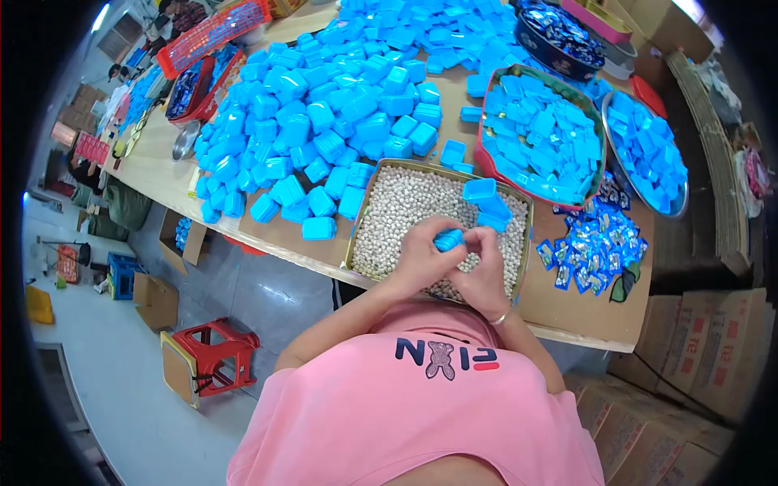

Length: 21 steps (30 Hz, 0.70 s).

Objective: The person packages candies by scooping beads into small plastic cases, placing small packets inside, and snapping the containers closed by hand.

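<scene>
My left hand (pixel 425 257) and my right hand (pixel 486 274) meet over a shallow tray (pixel 348 261) of small round pale beads (pixel 397 211). Between them is a small blue plastic box (pixel 448 240), gripped by the fingers of both hands. Whether its lid is on or off is hard to make out. Just beyond my right hand, open blue box halves (pixel 480 190) rest on the beads. A bracelet circles my right wrist.
A large heap of closed blue boxes (pixel 324 121) covers the table behind. To the right stand a red-rimmed tray (pixel 486 166) of blue pieces, a metal bowl (pixel 663 212) and a pile of blue packets (pixel 596 243). A red stool (pixel 227 356) is on the floor.
</scene>
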Available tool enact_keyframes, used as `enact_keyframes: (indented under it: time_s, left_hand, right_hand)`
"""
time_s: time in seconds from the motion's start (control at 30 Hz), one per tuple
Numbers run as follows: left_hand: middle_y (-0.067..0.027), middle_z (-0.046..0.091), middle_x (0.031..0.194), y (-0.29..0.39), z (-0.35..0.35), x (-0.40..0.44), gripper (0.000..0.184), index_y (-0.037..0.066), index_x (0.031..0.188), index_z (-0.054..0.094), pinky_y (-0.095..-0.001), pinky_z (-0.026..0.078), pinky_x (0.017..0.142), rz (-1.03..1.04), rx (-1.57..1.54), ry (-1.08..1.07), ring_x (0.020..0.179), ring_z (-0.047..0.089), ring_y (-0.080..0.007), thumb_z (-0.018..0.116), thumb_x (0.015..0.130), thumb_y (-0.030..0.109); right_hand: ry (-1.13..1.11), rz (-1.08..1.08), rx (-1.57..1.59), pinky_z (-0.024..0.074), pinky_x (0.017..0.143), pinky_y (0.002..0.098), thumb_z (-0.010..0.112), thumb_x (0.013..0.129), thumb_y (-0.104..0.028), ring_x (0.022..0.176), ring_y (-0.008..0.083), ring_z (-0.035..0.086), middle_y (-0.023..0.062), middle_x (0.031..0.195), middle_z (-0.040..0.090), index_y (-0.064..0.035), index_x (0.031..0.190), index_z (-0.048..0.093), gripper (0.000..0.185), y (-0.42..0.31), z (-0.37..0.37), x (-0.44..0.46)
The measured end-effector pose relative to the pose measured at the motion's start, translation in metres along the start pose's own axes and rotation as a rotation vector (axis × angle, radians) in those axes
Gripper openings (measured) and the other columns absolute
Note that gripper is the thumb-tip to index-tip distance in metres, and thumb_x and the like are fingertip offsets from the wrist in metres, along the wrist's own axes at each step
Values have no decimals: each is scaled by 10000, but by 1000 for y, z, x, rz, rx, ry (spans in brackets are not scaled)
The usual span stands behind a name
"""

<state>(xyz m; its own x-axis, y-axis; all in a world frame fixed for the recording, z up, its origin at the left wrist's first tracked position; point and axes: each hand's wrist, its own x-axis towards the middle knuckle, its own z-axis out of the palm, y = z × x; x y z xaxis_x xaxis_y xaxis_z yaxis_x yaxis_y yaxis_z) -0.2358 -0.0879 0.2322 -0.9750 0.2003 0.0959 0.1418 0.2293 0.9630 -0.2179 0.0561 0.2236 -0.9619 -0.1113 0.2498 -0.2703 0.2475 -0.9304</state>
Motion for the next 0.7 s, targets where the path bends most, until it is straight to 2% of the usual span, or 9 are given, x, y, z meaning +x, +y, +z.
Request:
enact_keyframes:
  time_s: [0.07,0.2,0.23,0.37,0.4,0.53,0.57,0.7]
  left_hand:
    - [-100,611,1028,2,-4,-2,412,20,1144,586,-273,463,793,17,20,15,892,573,-161,657,739,22]
    - [-113,602,1083,-2,-2,-29,415,25,1160,586,-272,457,824,-230,-924,248,957,574,-176,673,755,30]
    - [-113,602,1083,-2,-5,-29,415,25,1160,586,-272,457,824,-226,-923,254,957,574,-176,673,755,30]
    - [-126,577,1132,3,-38,-25,412,34,1203,569,-286,444,828,122,175,70,996,553,-192,657,802,68]
    - [-126,577,1132,6,-42,-23,412,34,1203,569,-286,444,828,119,182,90,996,553,-192,657,802,68]
    - [-116,578,1078,25,-53,-16,368,30,1193,559,-299,439,786,232,521,-385,916,545,-203,626,838,101]
    - [-116,578,1078,23,-53,-15,368,30,1193,559,-299,439,786,230,527,-375,916,545,-203,626,838,101]
    - [-112,573,1015,-5,-35,-17,374,33,1200,527,-299,437,708,298,174,-222,806,527,-196,599,839,98]
  right_hand:
    - [-18,14,52,475,805,288,712,673,24,859,172,560,83,1017,531,-49,1050,474,452,0,2,2]
    - [31,300,654,472,775,283,698,691,19,830,179,560,90,1019,547,-46,1100,474,471,-3,9,-6]
    - [24,297,655,472,775,283,698,691,19,830,179,560,90,1019,547,-46,1100,474,471,-6,8,-3]
    - [130,-382,-427,466,737,277,661,714,45,804,190,567,87,998,582,-35,1081,550,391,-34,1,19]
    - [116,-396,-416,466,737,277,661,714,45,804,190,567,87,998,582,-35,1081,550,391,-34,1,20]
    - [-249,-396,-210,461,721,281,639,726,62,791,202,581,76,960,615,-34,1011,643,301,-29,-8,13]
    - [-255,-404,-206,461,721,281,639,726,62,791,202,581,76,960,615,-34,1011,643,301,-31,-6,16]
    - [-168,-163,-21,456,682,293,620,736,81,753,217,579,65,894,626,-42,924,689,235,-46,-14,18]
